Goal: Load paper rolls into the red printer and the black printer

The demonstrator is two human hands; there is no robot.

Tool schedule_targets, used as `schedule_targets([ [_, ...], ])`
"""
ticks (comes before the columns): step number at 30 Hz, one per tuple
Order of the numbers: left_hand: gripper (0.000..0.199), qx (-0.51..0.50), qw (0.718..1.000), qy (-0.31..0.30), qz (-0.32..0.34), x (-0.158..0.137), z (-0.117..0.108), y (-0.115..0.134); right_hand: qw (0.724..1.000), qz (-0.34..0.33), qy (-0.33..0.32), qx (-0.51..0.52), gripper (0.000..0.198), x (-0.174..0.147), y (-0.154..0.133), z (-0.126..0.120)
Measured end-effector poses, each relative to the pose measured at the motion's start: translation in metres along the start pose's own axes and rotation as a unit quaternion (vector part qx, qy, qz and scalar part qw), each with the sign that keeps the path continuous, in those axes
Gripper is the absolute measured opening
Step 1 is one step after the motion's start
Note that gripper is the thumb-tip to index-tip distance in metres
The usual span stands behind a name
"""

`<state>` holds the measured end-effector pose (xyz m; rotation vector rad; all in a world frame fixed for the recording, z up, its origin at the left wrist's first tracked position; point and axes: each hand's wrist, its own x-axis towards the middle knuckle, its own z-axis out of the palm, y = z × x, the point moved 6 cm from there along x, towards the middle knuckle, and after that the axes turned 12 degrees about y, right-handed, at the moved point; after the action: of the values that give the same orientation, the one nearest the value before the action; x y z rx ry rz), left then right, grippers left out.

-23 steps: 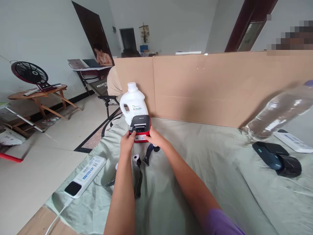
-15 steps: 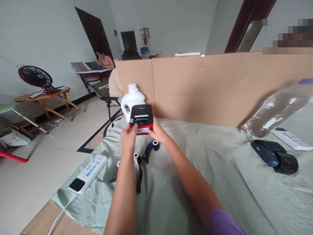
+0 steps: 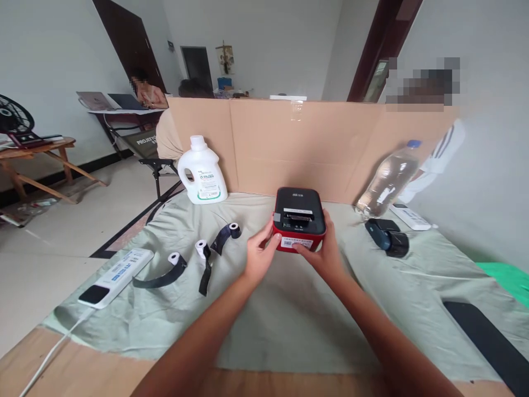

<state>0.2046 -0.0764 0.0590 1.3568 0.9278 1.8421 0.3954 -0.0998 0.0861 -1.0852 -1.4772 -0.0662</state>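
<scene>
A small black and red label printer (image 3: 298, 219) is held between both my hands over the pale green cloth (image 3: 289, 309). My left hand (image 3: 258, 256) grips its left lower corner, and my right hand (image 3: 324, 253) wraps its right side and front. Three small paper rolls with dark strips trailing from them lie to the left: one (image 3: 173, 259), one (image 3: 201, 248) and one (image 3: 233, 227).
A white detergent jug (image 3: 202, 172) stands at the back left against a cardboard wall (image 3: 297, 143). A clear water bottle (image 3: 388, 182) leans at the back right, beside a dark device (image 3: 387, 237) and a white power strip (image 3: 410, 216). Another power strip (image 3: 115, 275) lies front left.
Both hands carried the printer from beside the detergent jug toward the middle of the cloth, and the view swung right with it. The three rolls are now uncovered on the left.
</scene>
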Motion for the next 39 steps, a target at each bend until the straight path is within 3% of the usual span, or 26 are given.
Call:
schedule_targets([
  [3,0.051,-0.024,0.998,-0.041,-0.041,-0.024,0.008,-0.019,1.0,0.03,-0.004,0.0,0.105,-0.036,0.024,-0.009],
  [7,0.051,-0.015,0.998,-0.03,-0.062,-0.037,-0.002,-0.035,0.998,0.052,-0.032,0.02,0.104,-0.058,0.042,0.002],
  [15,0.051,-0.086,0.986,-0.007,-0.144,-0.044,-0.007,-0.059,0.994,0.08,-0.051,0.044,0.101,-0.068,0.05,0.013],
  [24,0.051,-0.096,0.979,0.009,-0.182,-0.044,-0.007,-0.057,0.992,0.097,-0.069,0.036,0.104,-0.072,0.054,0.015],
  [32,0.05,-0.076,0.983,0.038,-0.163,-0.043,-0.012,-0.06,0.993,0.087,-0.082,0.0,0.108,-0.076,0.057,0.014],
  [39,0.035,0.058,0.996,-0.039,-0.055,-0.033,-0.013,-0.047,0.991,0.106,-0.079,0.004,0.104,-0.075,0.059,0.012],
])
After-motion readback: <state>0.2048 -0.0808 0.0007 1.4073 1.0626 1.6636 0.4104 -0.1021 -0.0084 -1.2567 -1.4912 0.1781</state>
